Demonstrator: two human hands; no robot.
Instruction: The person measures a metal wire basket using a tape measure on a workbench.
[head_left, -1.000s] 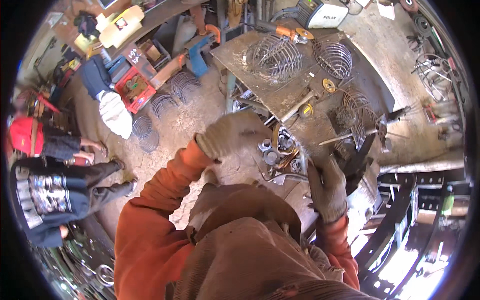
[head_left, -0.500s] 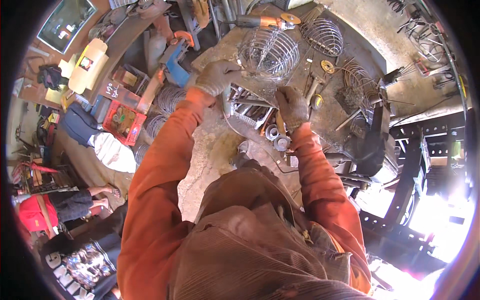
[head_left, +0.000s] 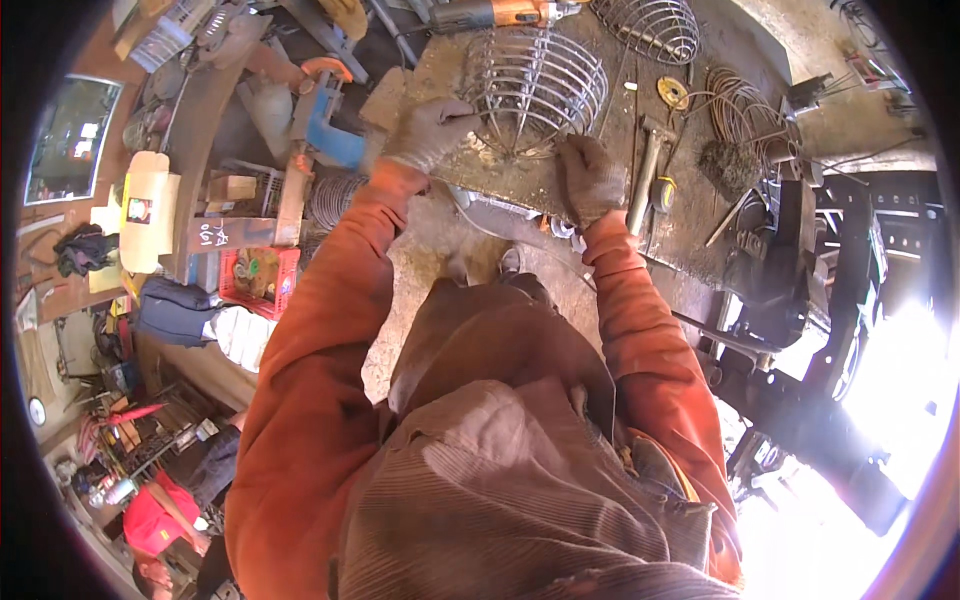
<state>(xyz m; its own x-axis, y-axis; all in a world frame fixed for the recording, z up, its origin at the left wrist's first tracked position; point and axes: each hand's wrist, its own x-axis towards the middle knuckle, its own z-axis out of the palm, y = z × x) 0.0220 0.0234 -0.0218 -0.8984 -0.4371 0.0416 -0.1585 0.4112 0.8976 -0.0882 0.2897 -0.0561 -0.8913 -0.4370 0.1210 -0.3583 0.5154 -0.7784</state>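
Observation:
A round-ribbed metal wire basket [head_left: 540,75] lies tilted on the grimy metal workbench [head_left: 470,185] ahead of me. My left hand [head_left: 428,135], in a grey-brown work glove, is closed with its fingertips at the basket's left edge. Close to the basket's lower right edge is my right hand [head_left: 592,180], gloved too, with the fingers curled in. Whatever those right fingers hold, if anything, is hidden. Just right of that hand lie a hammer [head_left: 648,175] and a yellow-and-black tape measure [head_left: 663,194].
Behind the basket lies an orange angle grinder [head_left: 500,13]. A second wire basket [head_left: 655,25], a yellow disc [head_left: 673,93] and coiled wire [head_left: 745,105] are farther right. To the left stand a blue clamp-like tool [head_left: 325,130] and a red crate [head_left: 258,280]. Another person [head_left: 160,515] is at lower left.
The view has shifted over the bench. My right hand has come up closer to the wire basket, which now shows at a different tilt. My left hand stays at its left edge.

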